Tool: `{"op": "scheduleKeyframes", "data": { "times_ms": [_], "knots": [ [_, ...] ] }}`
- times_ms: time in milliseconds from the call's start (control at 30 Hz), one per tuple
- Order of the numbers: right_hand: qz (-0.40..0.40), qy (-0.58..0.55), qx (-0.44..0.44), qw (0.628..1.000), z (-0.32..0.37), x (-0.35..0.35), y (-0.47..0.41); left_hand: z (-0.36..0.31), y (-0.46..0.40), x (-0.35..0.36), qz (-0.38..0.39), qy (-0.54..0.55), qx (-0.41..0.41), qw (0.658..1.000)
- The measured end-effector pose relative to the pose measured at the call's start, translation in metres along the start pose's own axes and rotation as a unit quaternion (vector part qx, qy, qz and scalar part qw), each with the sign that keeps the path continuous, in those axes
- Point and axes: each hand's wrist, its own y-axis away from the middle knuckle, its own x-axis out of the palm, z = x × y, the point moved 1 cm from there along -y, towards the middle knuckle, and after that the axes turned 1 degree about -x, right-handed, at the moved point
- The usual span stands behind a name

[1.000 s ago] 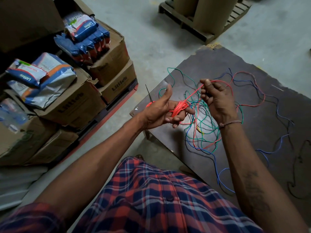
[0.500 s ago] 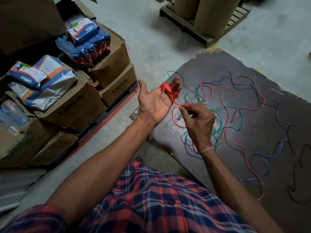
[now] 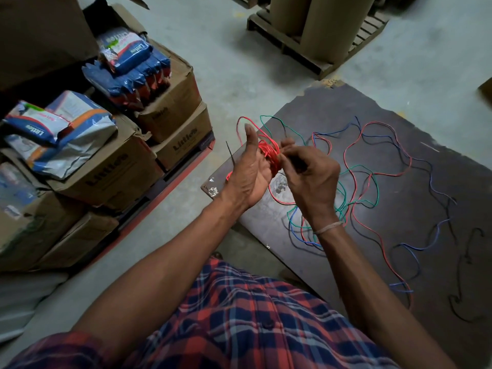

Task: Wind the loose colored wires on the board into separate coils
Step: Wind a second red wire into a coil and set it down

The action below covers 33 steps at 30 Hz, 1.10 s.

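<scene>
A red wire coil [image 3: 270, 154] is wound round the fingers of my left hand [image 3: 249, 179], whose thumb points straight up. My right hand [image 3: 311, 179] is close beside the coil and pinches the red wire between fingertips and thumb. The rest of the red wire [image 3: 383, 231] trails loose across the dark board [image 3: 332, 110]. A green wire [image 3: 376, 182], a blue wire [image 3: 415, 246] and a black wire [image 3: 466, 258] lie tangled and uncoiled on the board.
Stacked cardboard boxes [image 3: 170, 110] with blue packets [image 3: 127, 75] stand to the left on a red pallet. A wooden pallet [image 3: 306, 53] with brown rolls is at the back. Grey concrete floor [image 3: 239, 62] surrounds the board.
My right hand rose from below the coil to right beside it, carrying the red wire round. My left hand turned so that the thumb points up. The loose red wire shifted on the board.
</scene>
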Motion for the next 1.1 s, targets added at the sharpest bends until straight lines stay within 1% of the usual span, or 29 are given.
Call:
{"op": "scheduleKeyframes", "data": {
  "times_ms": [67, 167, 267, 300, 367, 400, 433, 500, 567, 667, 767, 833, 900, 933, 1000, 1033, 1100],
  "knots": [
    [-0.005, -0.026, 0.003, 1.000, 0.006, -0.008, 0.003, 0.001, -0.001, -0.003, -0.031, 0.015, 0.009, 0.999],
    [-0.028, -0.029, 0.019, 0.999, 0.014, -0.028, 0.014, 0.001, -0.006, -0.010, -0.088, 0.020, 0.050, 0.995],
    [-0.039, -0.038, 0.070, 0.996, 0.000, -0.040, 0.017, -0.005, -0.004, -0.014, -0.092, -0.010, 0.050, 0.994],
    [-0.039, -0.041, 0.085, 0.995, -0.007, -0.041, 0.015, -0.008, -0.002, -0.016, -0.091, -0.020, 0.039, 0.995],
    [-0.027, -0.026, 0.085, 0.996, -0.018, -0.041, 0.008, -0.012, 0.003, -0.017, -0.080, -0.049, 0.006, 0.996],
    [-0.008, -0.007, 0.072, 0.997, -0.022, -0.039, 0.003, -0.013, 0.006, -0.018, -0.069, -0.070, -0.010, 0.995],
    [0.028, 0.007, 0.045, 0.999, -0.025, -0.036, -0.003, -0.013, 0.007, -0.019, -0.055, -0.092, -0.022, 0.994],
    [0.143, -0.003, 0.002, 0.990, -0.030, -0.026, -0.016, -0.013, 0.010, -0.021, -0.034, -0.131, -0.035, 0.990],
    [0.247, -0.027, 0.007, 0.969, -0.029, -0.018, -0.029, -0.014, 0.013, -0.021, -0.021, -0.155, -0.035, 0.987],
    [0.307, -0.015, 0.010, 0.952, -0.027, -0.024, -0.048, -0.017, 0.014, -0.023, -0.018, -0.233, -0.022, 0.972],
    [0.351, -0.023, 0.014, 0.936, -0.021, -0.033, -0.066, -0.020, 0.018, -0.024, 0.015, -0.362, -0.003, 0.932],
    [0.332, -0.009, -0.004, 0.943, -0.019, -0.032, -0.073, -0.019, 0.020, -0.025, 0.048, -0.408, -0.012, 0.911],
    [0.276, -0.027, 0.008, 0.961, -0.020, -0.028, -0.081, -0.019, 0.022, -0.028, 0.077, -0.445, -0.020, 0.892],
    [0.245, -0.071, 0.036, 0.966, -0.023, -0.028, -0.086, -0.018, 0.024, -0.030, 0.088, -0.470, -0.021, 0.878],
    [0.184, -0.186, 0.106, 0.959, -0.028, -0.028, -0.097, -0.015, 0.027, -0.032, 0.105, -0.506, -0.021, 0.856],
    [0.166, -0.219, 0.129, 0.953, -0.031, -0.027, -0.102, -0.014, 0.028, -0.032, 0.108, -0.499, -0.021, 0.860],
    [0.152, -0.222, 0.153, 0.951, -0.042, -0.019, -0.106, -0.014, 0.030, -0.027, 0.097, -0.441, -0.013, 0.892]
  ]
}}
